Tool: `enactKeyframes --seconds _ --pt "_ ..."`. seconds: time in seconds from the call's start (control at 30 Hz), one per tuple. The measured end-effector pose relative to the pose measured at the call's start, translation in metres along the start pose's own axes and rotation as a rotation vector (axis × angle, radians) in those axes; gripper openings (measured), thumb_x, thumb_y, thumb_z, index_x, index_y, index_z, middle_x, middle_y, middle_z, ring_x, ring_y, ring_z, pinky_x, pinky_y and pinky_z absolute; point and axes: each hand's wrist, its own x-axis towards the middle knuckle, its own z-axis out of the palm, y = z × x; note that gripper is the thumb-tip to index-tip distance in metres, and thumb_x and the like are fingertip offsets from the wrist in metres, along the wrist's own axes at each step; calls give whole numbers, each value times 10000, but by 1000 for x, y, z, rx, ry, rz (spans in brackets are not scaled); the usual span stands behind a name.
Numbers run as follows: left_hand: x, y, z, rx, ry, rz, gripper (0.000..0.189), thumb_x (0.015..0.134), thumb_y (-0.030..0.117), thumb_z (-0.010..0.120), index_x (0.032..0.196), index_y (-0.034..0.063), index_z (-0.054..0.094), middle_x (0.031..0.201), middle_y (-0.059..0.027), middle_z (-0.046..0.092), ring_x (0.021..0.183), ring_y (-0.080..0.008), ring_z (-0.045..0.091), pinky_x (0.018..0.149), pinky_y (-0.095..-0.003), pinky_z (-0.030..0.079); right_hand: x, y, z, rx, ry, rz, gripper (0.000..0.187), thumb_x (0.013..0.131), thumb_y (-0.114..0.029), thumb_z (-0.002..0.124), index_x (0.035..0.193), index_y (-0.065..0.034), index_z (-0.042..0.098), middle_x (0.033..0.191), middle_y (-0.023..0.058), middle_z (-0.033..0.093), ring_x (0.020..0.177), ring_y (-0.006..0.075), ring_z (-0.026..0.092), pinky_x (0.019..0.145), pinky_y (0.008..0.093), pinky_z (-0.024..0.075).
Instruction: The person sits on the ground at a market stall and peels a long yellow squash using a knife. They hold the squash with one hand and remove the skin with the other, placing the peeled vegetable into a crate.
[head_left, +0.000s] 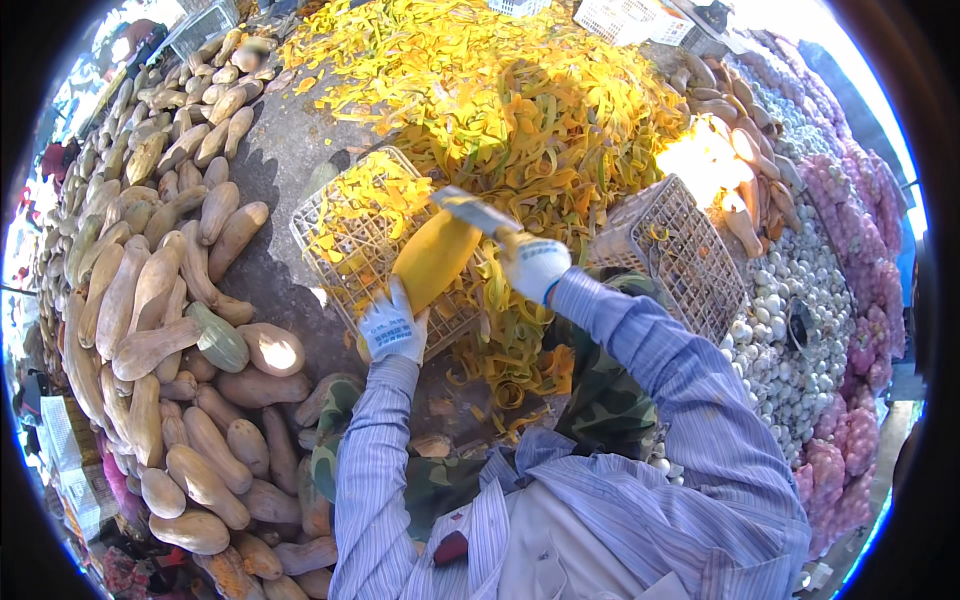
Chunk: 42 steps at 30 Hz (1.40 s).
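Note:
A peeled yellow squash (433, 262) leans over an upturned plastic crate (352, 259) in front of me. My left hand (393, 327), in a white work glove bearing writing, grips its lower end. In my gloved right hand (538, 266) is the handle of a wide-bladed knife or peeler (475, 210); the blade lies across the squash's upper end. Loose orange and yellow peel strips (352, 202) are scattered over the crate. More peelings (510, 322) hang down and heap up at its right side, between my knees.
Unpeeled squashes (217, 442) lie piled all along my left. A large heap of peelings (465, 82) spreads ahead. Right of me stands another plastic crate (686, 259), tipped on its side, near many white onions or garlic bulbs (787, 322) and filled pink net bags (847, 442).

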Motion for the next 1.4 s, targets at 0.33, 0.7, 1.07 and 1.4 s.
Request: enactKeyframes --seconds 0.33,0.7,1.07,1.4 --pt "2 -1 2 -41 14 -3 965 890 526 849 1643 125 398 1435 -205 598 1272 -390 656 1013 -534 549 -10 -37 45 -292 73 -289 552 1134 -194 489 1654 -35 393 1341 258 684 1101 371 780 803 496 652" --pt "10 -3 -7 -58 -33 26 993 900 568 817 1663 91 398 1344 -213 651 1219 -401 685 1038 -513 545 75 93 3 215 219 119 566 1098 -277 523 1598 -15 474 1171 271 779 998 382 792 882 491 626" --pt "20 -16 -5 -110 15 -13 1062 818 553 865 1653 68 422 1233 -197 702 1121 -384 715 962 -537 565 -2 -24 71 -174 190 -271 532 1145 -195 459 1646 -32 384 1280 251 704 1049 357 791 765 496 640" --pt "19 -11 -14 -105 -42 13 1041 864 578 820 1664 66 394 1324 -230 687 1189 -401 705 1018 -530 557 95 99 30 145 149 162 510 1102 -309 515 1535 -39 510 1006 207 786 924 358 786 791 510 615"
